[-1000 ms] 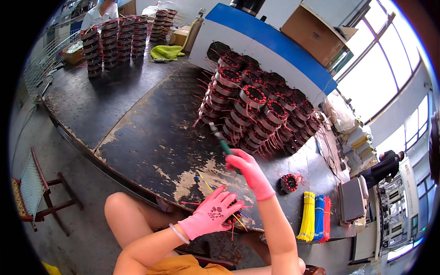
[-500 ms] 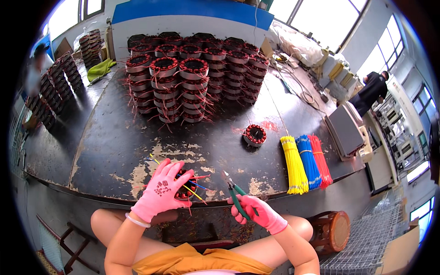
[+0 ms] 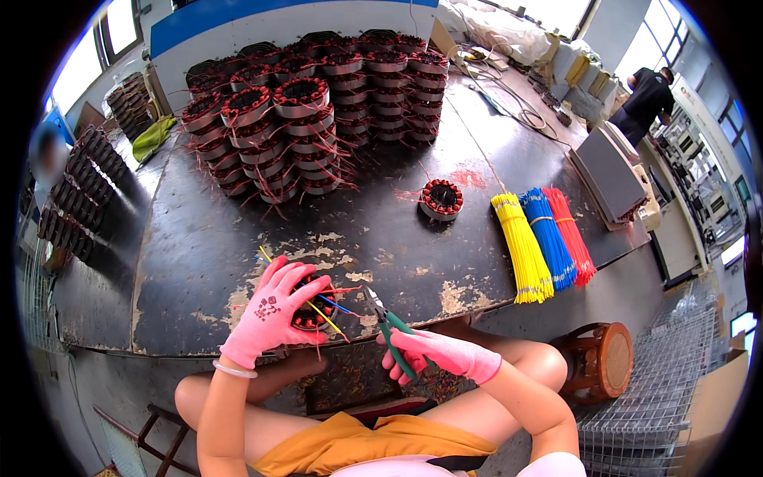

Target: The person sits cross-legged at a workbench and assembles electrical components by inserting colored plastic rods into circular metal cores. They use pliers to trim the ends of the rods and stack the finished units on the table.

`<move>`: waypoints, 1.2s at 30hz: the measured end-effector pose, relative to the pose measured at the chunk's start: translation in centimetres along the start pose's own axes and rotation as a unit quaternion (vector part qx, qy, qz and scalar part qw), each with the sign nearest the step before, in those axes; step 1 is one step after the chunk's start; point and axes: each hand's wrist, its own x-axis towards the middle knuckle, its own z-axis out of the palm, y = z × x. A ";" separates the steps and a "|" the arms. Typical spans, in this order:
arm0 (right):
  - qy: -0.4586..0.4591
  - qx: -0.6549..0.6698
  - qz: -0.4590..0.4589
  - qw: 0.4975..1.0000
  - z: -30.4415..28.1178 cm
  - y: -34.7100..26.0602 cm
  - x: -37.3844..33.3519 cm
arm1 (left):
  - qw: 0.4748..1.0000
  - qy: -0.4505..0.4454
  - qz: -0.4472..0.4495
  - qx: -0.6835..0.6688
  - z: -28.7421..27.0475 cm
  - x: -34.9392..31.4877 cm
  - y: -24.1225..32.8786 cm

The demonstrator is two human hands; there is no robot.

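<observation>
A: Head view: what grip do we log, and where's the piece?

B: We have the left hand (image 3: 274, 312) clasped over a wound ring (image 3: 305, 320) at the front edge of the table (image 3: 373, 230), left of centre; the right hand (image 3: 437, 353) is wrapped round green-handled pliers (image 3: 386, 321), tips near the ring

A: How far along, by our reckoning?

B: Partway, we judge: a yellow lead (image 3: 327, 319) and a blue lead (image 3: 339, 307) lie across this ring; joined or not, we cannot tell. Likely remaining: a lone ring (image 3: 441, 200) farther back, plus stacked rings (image 3: 306, 127) toward the back edge

A: Containers?

B: We note a yellow bundle (image 3: 522, 248), blue bundle (image 3: 550, 241) and red bundle (image 3: 570, 237) lying directly on the table near its right end; far right, a cardboard piece (image 3: 719, 417), perhaps a box, inside hidden from us
</observation>
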 end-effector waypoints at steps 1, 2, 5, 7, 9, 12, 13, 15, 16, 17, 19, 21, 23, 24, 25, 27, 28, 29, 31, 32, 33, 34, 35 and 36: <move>0.008 -0.007 0.002 1.000 0.2 -0.3 0.0 | 1.000 -0.002 0.002 0.000 0.0 0.1 -0.1; 0.012 -0.017 -0.001 1.000 0.2 -0.4 -0.1 | 1.000 -0.003 0.003 -0.001 0.0 0.1 -0.2; 0.022 -0.040 -0.007 0.999 0.3 -0.4 0.0 | 1.000 -0.003 0.008 -0.004 0.1 0.2 -0.5; 0.024 -0.047 -0.007 0.999 0.2 -0.3 0.3 | 1.000 -0.003 0.010 -0.005 0.1 0.2 -0.5; 0.030 -0.048 -0.008 0.998 0.5 -0.6 0.3 | 1.000 -0.004 0.009 -0.003 0.1 0.1 -0.5; 0.042 -0.053 -0.017 0.998 0.8 -1.1 0.3 | 1.000 0.000 0.008 -0.010 0.1 0.0 -0.6; 0.047 -0.054 -0.020 0.997 0.9 -1.2 0.3 | 1.000 -0.001 0.008 -0.011 0.1 0.0 -0.6; 0.067 -0.068 -0.024 0.995 1.0 -1.4 0.3 | 1.000 -0.003 0.007 -0.013 0.1 0.0 -0.6; 0.077 -0.074 -0.026 0.994 1.1 -1.5 0.3 | 1.000 -0.002 0.008 -0.015 0.0 0.1 -0.5; 0.100 -0.090 -0.029 0.990 1.1 -1.4 0.3 | 1.000 0.000 0.008 -0.017 0.1 0.1 -0.5; 0.117 -0.128 -0.025 0.985 1.3 -1.8 0.3 | 1.000 0.001 0.009 -0.015 0.1 0.1 -0.5; 0.120 -0.147 -0.023 0.982 1.3 -1.9 0.5 | 1.000 0.002 0.010 -0.005 0.0 -0.1 -0.5; 0.117 -0.149 -0.023 0.982 0.7 -1.8 0.7 | 0.999 0.031 -0.033 0.027 1.0 -0.5 0.1; 0.096 -0.114 -0.024 0.989 0.4 -1.9 0.6 | 0.996 0.047 -0.055 0.044 1.4 -0.8 0.7; 0.075 -0.077 -0.022 0.994 -0.1 -1.7 0.3 | 0.991 0.045 -0.106 0.068 1.3 -1.1 2.0; 0.017 -0.007 -0.018 1.000 -1.2 -1.1 0.0 | 0.989 0.035 -0.128 0.070 0.8 -1.3 2.4; 0.013 -0.007 -0.012 1.000 -1.3 -0.9 -0.1 | 0.987 0.028 -0.142 0.071 0.7 -1.6 2.6; 0.009 -0.007 -0.006 1.000 -1.3 -0.8 -0.2 | 0.987 0.018 -0.141 0.081 0.3 -1.6 2.3; 0.011 -0.027 0.007 1.000 -1.0 -0.8 -0.2 | 0.987 -0.002 -0.149 0.066 -0.6 -1.0 2.3; 0.016 -0.046 0.014 0.999 -0.5 -1.0 -0.1 | 0.987 -0.012 -0.152 0.060 -0.9 -0.9 2.3; 0.021 -0.065 0.020 0.997 -0.1 -1.1 0.0 | 0.986 0.002 -0.153 0.073 -0.7 -0.9 2.4; 0.020 -0.068 0.019 0.997 0.1 -1.2 0.1 | 0.985 0.005 -0.152 0.076 -0.6 -1.0 2.4; 0.020 -0.070 0.018 0.997 0.2 -1.2 0.2 | 0.985 0.009 -0.151 0.080 -0.5 -1.0 2.3; 0.019 -0.073 0.017 0.997 0.3 -1.3 0.3 | 0.985 0.012 -0.150 0.083 -0.4 -1.1 2.3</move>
